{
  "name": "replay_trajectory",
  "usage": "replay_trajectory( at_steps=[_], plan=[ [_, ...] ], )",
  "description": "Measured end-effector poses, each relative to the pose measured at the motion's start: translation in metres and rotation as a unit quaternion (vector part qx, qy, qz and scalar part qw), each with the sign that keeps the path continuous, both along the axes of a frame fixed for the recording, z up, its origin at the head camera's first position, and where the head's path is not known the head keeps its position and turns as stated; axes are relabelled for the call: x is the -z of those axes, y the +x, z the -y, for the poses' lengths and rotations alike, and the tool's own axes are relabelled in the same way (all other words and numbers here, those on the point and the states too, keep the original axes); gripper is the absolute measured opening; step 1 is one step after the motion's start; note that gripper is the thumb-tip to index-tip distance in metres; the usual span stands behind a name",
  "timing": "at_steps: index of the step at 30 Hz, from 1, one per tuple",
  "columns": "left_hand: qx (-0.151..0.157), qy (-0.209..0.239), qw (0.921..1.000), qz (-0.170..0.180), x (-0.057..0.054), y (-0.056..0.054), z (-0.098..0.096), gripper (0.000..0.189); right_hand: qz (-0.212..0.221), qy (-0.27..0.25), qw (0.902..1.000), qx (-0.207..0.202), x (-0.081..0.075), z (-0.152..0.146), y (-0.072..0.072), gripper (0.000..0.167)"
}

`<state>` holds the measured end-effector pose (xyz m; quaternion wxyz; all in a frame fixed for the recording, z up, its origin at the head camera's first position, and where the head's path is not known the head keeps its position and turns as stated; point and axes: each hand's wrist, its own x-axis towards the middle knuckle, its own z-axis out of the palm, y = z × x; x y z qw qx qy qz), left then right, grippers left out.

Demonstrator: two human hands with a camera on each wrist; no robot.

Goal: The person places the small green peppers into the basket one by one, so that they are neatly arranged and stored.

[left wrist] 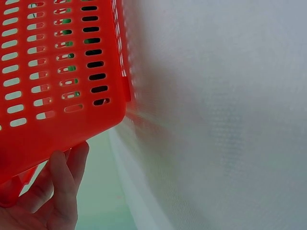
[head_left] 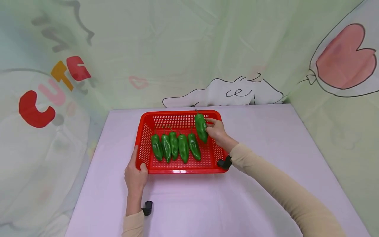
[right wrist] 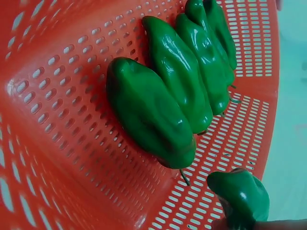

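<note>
A red plastic basket with slotted walls stands on the table. Several green peppers lie side by side in it, stems toward the far wall. My right hand pinches another green pepper above the basket's right part, its stem pointing away from me. In the right wrist view that held pepper is at the lower right, apart from the lying row. At the basket's left front corner my left hand grips the rim, thumb on the near side. The left wrist view shows its fingers against the basket's edge.
The table has a pale lilac cover. Behind it hangs a light green printed cloth, with more cloth at both sides. Black straps with small devices sit on both wrists.
</note>
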<state>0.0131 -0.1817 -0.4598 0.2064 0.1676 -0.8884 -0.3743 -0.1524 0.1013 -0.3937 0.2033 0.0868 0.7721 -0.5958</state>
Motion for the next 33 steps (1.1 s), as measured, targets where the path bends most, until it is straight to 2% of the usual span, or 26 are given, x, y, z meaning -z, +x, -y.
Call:
replay_trajectory(
  at_steps=[6,13,23,28,33],
  plan=[
    [0.004,0.003,1.0000,0.000,0.001,0.000,0.000,0.070,0.013,0.009,0.9997,-0.020,0.002,-0.005,0.000,0.062],
    [0.005,0.000,1.0000,0.001,0.001,-0.001,0.001,0.069,0.029,0.044,0.9964,-0.066,0.002,-0.002,0.000,0.062],
    [-0.001,0.003,1.0000,0.008,-0.001,-0.002,0.002,0.070,0.072,0.094,0.9829,-0.141,0.004,0.005,-0.001,0.058],
    [0.001,0.005,0.9999,0.016,-0.003,-0.002,0.002,0.071,0.082,0.101,0.9803,-0.149,0.010,0.007,-0.003,0.057],
    [0.003,0.002,0.9998,0.019,-0.003,-0.002,0.002,0.071,0.081,0.106,0.9795,-0.151,0.016,0.009,-0.004,0.046]
  ],
)
